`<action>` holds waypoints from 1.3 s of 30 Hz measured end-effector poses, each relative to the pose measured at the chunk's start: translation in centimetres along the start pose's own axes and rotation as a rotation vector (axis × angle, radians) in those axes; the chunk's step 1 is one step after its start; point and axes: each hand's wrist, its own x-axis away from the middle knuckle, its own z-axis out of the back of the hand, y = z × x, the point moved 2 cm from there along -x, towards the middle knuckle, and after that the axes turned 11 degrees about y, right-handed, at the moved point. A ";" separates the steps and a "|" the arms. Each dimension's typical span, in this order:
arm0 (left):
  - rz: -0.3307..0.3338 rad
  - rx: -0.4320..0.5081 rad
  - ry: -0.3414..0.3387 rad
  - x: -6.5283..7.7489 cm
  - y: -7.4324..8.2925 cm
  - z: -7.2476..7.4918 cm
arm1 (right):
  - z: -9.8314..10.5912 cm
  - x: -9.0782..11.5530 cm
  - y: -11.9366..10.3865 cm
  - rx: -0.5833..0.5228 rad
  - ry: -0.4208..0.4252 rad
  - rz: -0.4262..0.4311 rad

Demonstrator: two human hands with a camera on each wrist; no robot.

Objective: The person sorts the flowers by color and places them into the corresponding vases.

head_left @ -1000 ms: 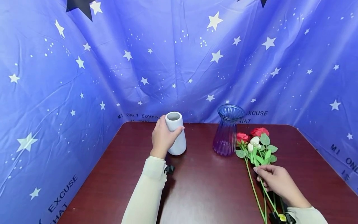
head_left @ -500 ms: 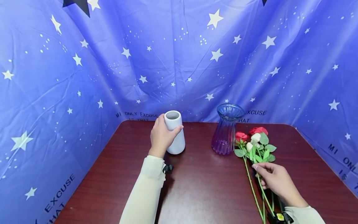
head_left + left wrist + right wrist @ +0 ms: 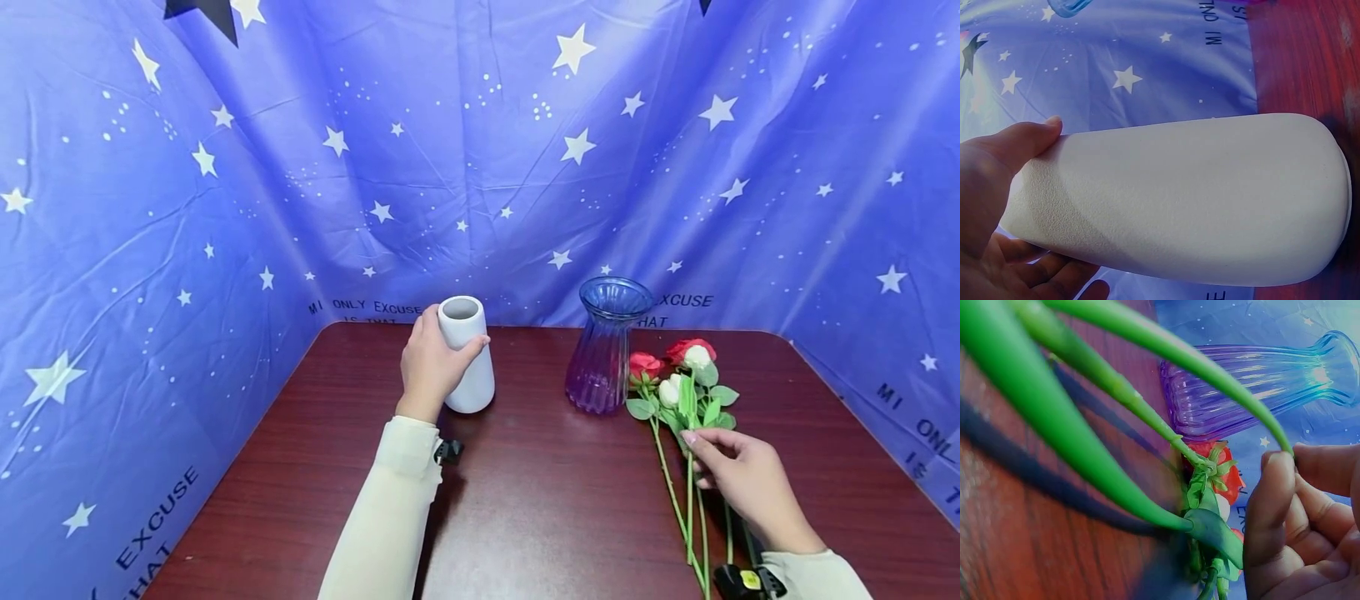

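My left hand (image 3: 431, 367) grips the upper part of a smooth white vase (image 3: 472, 375) standing upright on the table, thumb on one side and fingers on the other. In the left wrist view the vase (image 3: 1197, 200) fills the middle. My right hand (image 3: 750, 483) pinches a green stem (image 3: 1229, 394) between thumb and forefinger. That stem appears to lead to a white tulip-like flower (image 3: 696, 357) with long green leaves. Beside it lie another white flower (image 3: 670, 391), red roses (image 3: 645, 365) and several other stems.
A ribbed glass vase (image 3: 600, 367), blue at the top and purple below, stands left of the flowers. The dark red wooden table (image 3: 540, 500) ends at a blue star-printed curtain (image 3: 465, 167) behind and at both sides.
The right hand shifts its pinched stem slightly; one white flower moves up and right, now in front of the upper red rose. The left hand stays on the white vase.
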 end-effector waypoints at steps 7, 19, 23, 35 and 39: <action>0.006 0.000 -0.016 0.0 0.0 -0.2 | 0.2 -0.2 0.0 -0.138 0.004 -0.011; 0.004 -0.002 -0.015 0.0 0.0 0.1 | 0.8 0.1 -0.1 -0.321 0.085 -0.050; 0.018 -0.006 -0.027 0.1 -0.2 0.3 | 0.7 0.4 0.0 -0.374 0.077 -0.042; 0.018 -0.004 -0.014 0.1 -0.4 0.2 | 0.7 -0.1 -0.1 -0.351 0.066 -0.054; 0.023 -0.001 -0.025 0.1 -0.3 0.0 | 1.0 -0.2 -0.1 -0.344 0.061 -0.061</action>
